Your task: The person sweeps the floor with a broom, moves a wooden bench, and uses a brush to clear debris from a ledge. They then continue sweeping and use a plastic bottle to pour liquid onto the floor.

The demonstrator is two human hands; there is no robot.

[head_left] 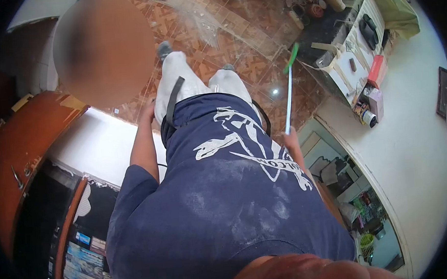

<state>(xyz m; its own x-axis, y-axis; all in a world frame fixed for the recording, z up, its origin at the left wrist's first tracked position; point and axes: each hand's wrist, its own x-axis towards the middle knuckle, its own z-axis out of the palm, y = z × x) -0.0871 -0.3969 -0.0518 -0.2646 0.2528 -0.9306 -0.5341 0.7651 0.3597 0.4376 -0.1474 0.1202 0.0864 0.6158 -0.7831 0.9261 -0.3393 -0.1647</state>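
My right hand [291, 135] is closed around the upper end of a broom [289, 95]. Its long pale handle runs forward from my right side, and a narrow green head [293, 56] is at the far end, over the tiled floor. My left hand [153, 109] hangs beside my left hip, against my pale trousers [178, 77]. Its fingers are mostly hidden there, so I cannot make out whether it holds anything. A dark strap [174, 102] hangs from my waist near it.
Brown patterned floor tiles [253, 81] carry pale dust and debris. At right, a counter [350, 78] holds a dark sandal, a red object and boxes. An orange-brown wooden door [34, 146] stands at left, and a doorway [360, 197] opens at lower right. A round blur covers the upper left.
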